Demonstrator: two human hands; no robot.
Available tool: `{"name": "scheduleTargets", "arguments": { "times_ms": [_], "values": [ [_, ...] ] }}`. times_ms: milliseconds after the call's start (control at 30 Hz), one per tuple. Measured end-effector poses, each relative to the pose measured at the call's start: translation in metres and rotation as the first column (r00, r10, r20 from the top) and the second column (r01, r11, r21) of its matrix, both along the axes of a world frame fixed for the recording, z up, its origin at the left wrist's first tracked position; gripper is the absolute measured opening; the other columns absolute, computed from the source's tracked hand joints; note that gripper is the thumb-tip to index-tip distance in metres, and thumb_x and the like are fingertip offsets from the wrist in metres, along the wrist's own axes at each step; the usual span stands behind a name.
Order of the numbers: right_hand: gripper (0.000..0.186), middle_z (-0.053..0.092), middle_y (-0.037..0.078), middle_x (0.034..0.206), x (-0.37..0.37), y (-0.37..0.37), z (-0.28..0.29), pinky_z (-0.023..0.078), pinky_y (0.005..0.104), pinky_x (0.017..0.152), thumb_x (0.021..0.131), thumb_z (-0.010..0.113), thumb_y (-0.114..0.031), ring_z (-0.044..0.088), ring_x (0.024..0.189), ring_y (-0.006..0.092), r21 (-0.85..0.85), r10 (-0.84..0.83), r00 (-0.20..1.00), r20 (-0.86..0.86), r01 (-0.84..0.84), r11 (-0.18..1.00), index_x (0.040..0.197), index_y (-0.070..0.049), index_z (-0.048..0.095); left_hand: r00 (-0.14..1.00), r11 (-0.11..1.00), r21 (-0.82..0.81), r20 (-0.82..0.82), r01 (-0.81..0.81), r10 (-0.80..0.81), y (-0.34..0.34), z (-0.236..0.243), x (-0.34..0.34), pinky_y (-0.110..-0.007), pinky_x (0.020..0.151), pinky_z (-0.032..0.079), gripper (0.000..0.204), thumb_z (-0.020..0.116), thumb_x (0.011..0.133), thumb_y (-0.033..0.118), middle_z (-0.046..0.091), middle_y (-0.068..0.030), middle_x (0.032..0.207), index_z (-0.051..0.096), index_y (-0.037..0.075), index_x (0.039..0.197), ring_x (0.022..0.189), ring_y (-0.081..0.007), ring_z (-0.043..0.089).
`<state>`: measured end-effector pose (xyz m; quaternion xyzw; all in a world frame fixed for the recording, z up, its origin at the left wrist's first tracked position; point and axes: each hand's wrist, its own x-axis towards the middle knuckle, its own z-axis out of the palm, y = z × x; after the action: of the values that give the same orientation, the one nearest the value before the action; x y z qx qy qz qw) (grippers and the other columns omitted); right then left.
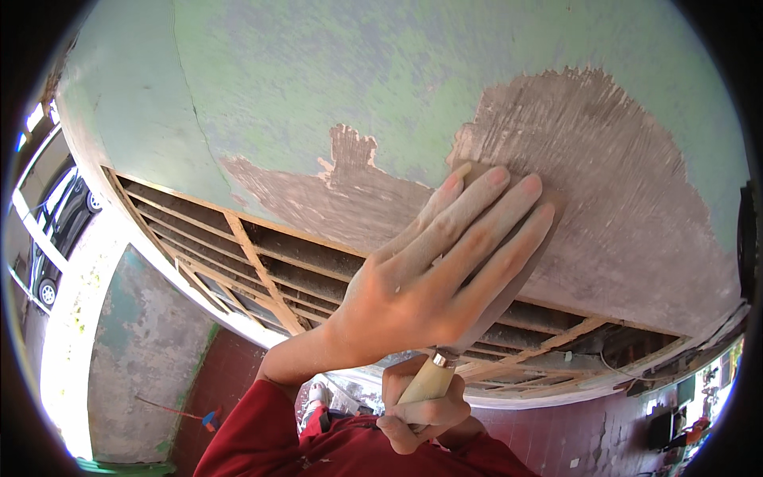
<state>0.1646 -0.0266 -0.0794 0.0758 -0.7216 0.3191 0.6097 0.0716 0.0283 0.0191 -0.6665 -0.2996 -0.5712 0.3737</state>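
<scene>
My left hand (429,270) lies flat with its fingers stretched out and slightly apart. It presses on the broad grey blade of a scraper (517,288), covering much of it. Below it, my right hand (425,413) is closed around the scraper's pale yellow handle (429,380), which has a shiny metal collar. Under the blade is a green-painted panel (318,71). A large rough brown-grey patch (604,159) with ragged edges shows where the green coat is gone. The blade's front edge is partly hidden by my fingers.
Below the panel runs a wooden slatted frame (246,250) with dark gaps. A weathered low wall (131,342) and a parked car (60,215) are at the left. The dark red floor (540,437) lies far below, with various items at the lower right.
</scene>
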Motion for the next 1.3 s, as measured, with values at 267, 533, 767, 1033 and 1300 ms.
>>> {"name": "scheduleTargets", "arguments": {
  "times_ms": [267, 533, 767, 1033, 1300],
  "values": [
    [0.018, 0.052, 0.005, 0.054, -0.010, 0.009, 0.010, 0.038, 0.0275, 0.036, 0.071, 0.067, 0.010, 0.045, 0.041, 0.0124, -0.002, 0.064, 0.996, -0.057, -0.064, 0.998, 0.080, -0.001, 0.056, 0.998, 0.998, 0.023, 0.022, 0.054, -0.054, 0.005, 0.018, -0.005, -0.041, 0.099, 0.058, 0.041, 0.081, 0.076, 0.012, 0.073, -0.0044, 0.120, 0.075, 0.013, 0.117, 0.112, -0.0248, 0.070],
    [0.018, 0.051, 0.005, 0.053, -0.009, 0.007, 0.022, 0.039, 0.0259, 0.037, 0.073, 0.067, 0.009, 0.046, 0.041, 0.0124, 0.022, 0.003, 1.000, -0.015, -0.003, 1.000, 0.081, -0.001, 0.054, 0.999, 0.991, 0.135, -0.035, 0.022, -0.018, 0.013, 0.033, -0.012, -0.043, 0.099, 0.059, 0.042, 0.080, 0.077, 0.013, 0.073, -0.0042, 0.119, 0.074, 0.012, 0.118, 0.113, -0.0263, 0.069],
    [0.017, 0.052, 0.006, 0.053, -0.008, 0.001, 0.018, 0.038, 0.0253, 0.036, 0.075, 0.067, 0.008, 0.045, 0.041, 0.0123, 0.037, -0.008, 1.000, -0.017, 0.009, 0.999, 0.081, -0.001, 0.054, 0.996, 0.991, 0.110, -0.036, 0.081, -0.077, 0.009, 0.019, -0.005, -0.042, 0.096, 0.059, 0.038, 0.080, 0.074, 0.009, 0.072, -0.0080, 0.117, 0.073, 0.007, 0.111, 0.111, -0.0262, 0.069],
    [0.019, 0.050, 0.004, 0.054, 0.000, -0.001, 0.012, 0.036, 0.0251, 0.036, 0.073, 0.065, 0.010, 0.044, 0.042, 0.0116, -0.003, 0.005, 0.998, 0.064, -0.005, 1.000, 0.081, -0.002, 0.053, 0.997, 0.993, 0.089, 0.007, 0.080, -0.081, 0.006, 0.017, -0.005, -0.042, 0.096, 0.060, 0.040, 0.081, 0.073, 0.009, 0.074, -0.0065, 0.115, 0.074, 0.008, 0.113, 0.109, -0.0263, 0.071],
    [0.018, 0.050, 0.003, 0.054, -0.004, -0.003, 0.013, 0.038, 0.0254, 0.038, 0.073, 0.066, 0.009, 0.045, 0.042, 0.0119, -0.037, -0.012, 0.999, 0.041, 0.014, 0.999, 0.083, -0.002, 0.055, 0.997, 0.991, 0.127, -0.074, 0.035, -0.026, 0.014, 0.012, -0.012, -0.041, 0.102, 0.056, 0.041, 0.072, 0.074, 0.010, 0.067, -0.0103, 0.122, 0.068, 0.002, 0.115, 0.116, -0.0263, 0.064]
  ]
}}
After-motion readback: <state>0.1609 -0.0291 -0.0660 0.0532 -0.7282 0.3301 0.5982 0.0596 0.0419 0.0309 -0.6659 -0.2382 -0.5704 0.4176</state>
